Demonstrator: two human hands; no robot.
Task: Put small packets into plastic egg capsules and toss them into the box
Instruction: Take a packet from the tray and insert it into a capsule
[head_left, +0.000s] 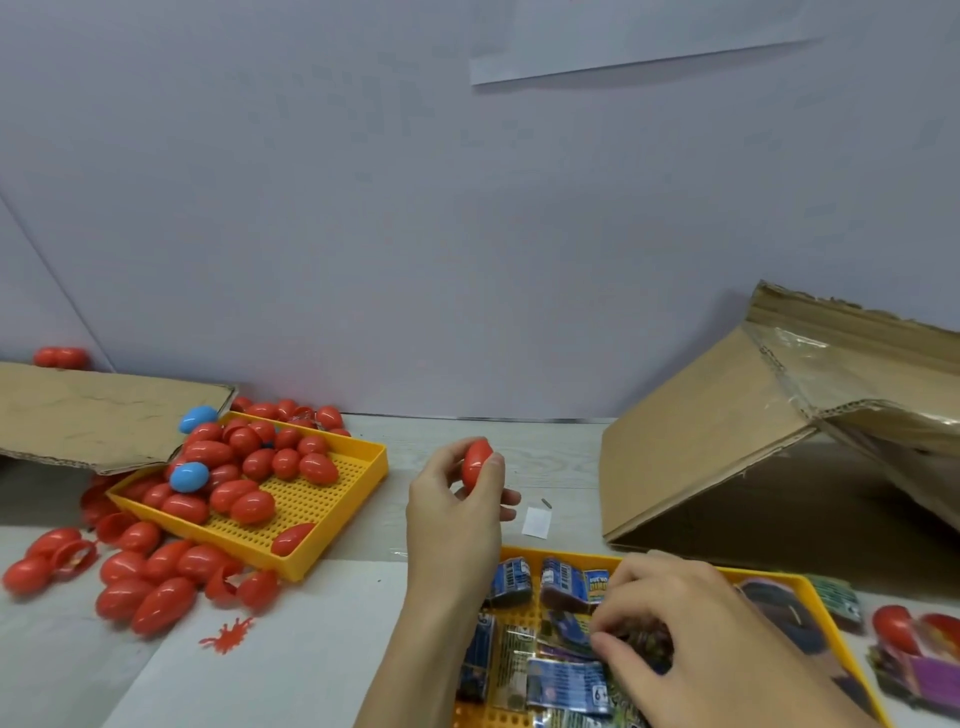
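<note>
Glossy red plastic egg in left hand.

Glossy plastic red eggs, perforated plastic yellow tray, rough corrugated cardboard box.

Illumination was even, diffuse and fairly bright, with a cool violet cast on the wall. Shadows were soft: a dim pocket lay under the tilted cardboard box, beyond and to the right of the fingers of the right hand. Small highlights glinted on the red capsules. Detail was soft throughout; packet print beside those fingers was smeared. Straight lines bowed toward the frame edges.
</note>
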